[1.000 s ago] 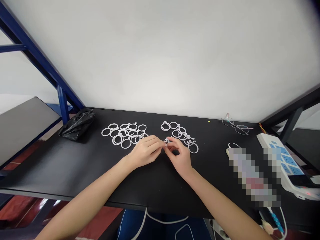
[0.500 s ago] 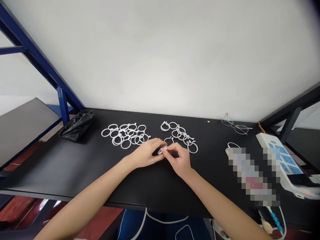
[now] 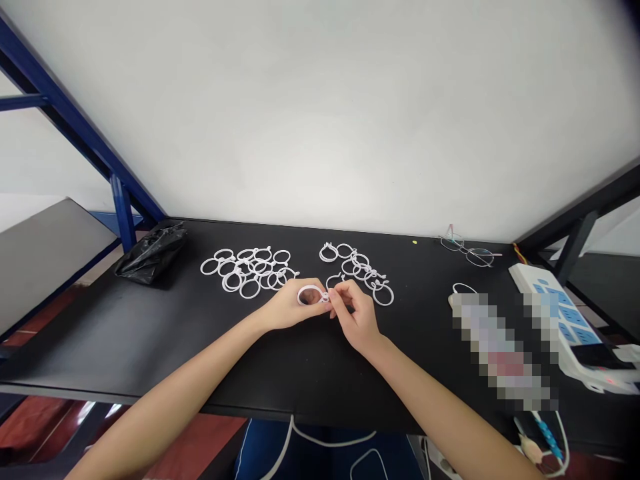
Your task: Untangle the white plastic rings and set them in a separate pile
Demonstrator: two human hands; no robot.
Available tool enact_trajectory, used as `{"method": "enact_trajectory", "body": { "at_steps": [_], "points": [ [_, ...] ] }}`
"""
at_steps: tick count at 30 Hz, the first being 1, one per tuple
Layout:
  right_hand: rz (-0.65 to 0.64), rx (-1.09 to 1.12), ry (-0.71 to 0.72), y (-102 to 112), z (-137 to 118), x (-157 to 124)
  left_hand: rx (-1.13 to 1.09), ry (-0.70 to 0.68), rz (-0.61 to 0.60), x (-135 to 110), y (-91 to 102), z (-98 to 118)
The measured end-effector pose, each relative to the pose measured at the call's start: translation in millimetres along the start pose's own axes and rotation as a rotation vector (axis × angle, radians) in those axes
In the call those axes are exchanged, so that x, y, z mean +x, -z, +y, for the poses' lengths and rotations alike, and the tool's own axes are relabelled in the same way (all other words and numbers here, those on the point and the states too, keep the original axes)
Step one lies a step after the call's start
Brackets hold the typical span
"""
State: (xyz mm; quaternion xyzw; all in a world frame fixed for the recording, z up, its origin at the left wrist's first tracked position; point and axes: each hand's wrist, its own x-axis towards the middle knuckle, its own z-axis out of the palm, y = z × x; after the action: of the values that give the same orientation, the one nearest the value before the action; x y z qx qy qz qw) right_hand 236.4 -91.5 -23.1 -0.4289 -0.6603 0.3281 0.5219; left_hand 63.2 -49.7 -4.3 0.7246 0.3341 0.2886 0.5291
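Note:
A white curtain ring is held between my two hands above the black desk. My left hand is closed on it, with the round loop facing up over the fingers. The thumb and fingertips of my right hand pinch the small eyelet end of the same ring. Left of my hands lies a spread pile of white rings. Behind my right hand is a second, looser group of rings, running diagonally. One ring lies just behind my fingertips, partly hidden.
A crumpled black plastic bag sits at the desk's left end. On the right are eyeglasses, a blurred-out phone-shaped item and a white power strip. White cables hang below the front edge of the desk.
The ring in my hands has turned: before, it was seen nearly edge-on and mostly covered; now its open loop shows over my left hand. Both hands stay in about the same place.

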Motion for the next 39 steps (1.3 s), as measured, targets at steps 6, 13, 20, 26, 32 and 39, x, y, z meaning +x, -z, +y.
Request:
{"method": "enact_trajectory", "body": {
  "at_steps": [6, 13, 20, 26, 32, 39],
  "points": [
    [-0.024, 0.003, 0.027, -2.5, -1.2, -2.1, 0.035, -0.006, 0.016, 0.4, 1.3, -1.9],
    [-0.039, -0.016, 0.012, -2.0, -0.6, -1.5, 0.080, -0.022, -0.034, 0.1, 2.5, -1.5],
    [-0.040, 0.002, 0.005, -2.2, -0.2, -1.7, 0.096, -0.022, -0.079, -0.7, 3.7, -0.6],
    [-0.002, -0.021, 0.024, -1.4, -2.2, -2.1, 0.020, -0.008, -0.098, -0.7, 4.0, 0.1],
    [0.024, -0.030, 0.032, -0.7, -3.9, -0.9, -0.013, -0.009, -0.113, 0.4, 7.4, 2.9],
    [0.004, -0.008, 0.033, -2.2, -1.9, -0.9, -0.076, 0.004, -0.123, 0.7, 7.7, 2.2]
  ]
}}
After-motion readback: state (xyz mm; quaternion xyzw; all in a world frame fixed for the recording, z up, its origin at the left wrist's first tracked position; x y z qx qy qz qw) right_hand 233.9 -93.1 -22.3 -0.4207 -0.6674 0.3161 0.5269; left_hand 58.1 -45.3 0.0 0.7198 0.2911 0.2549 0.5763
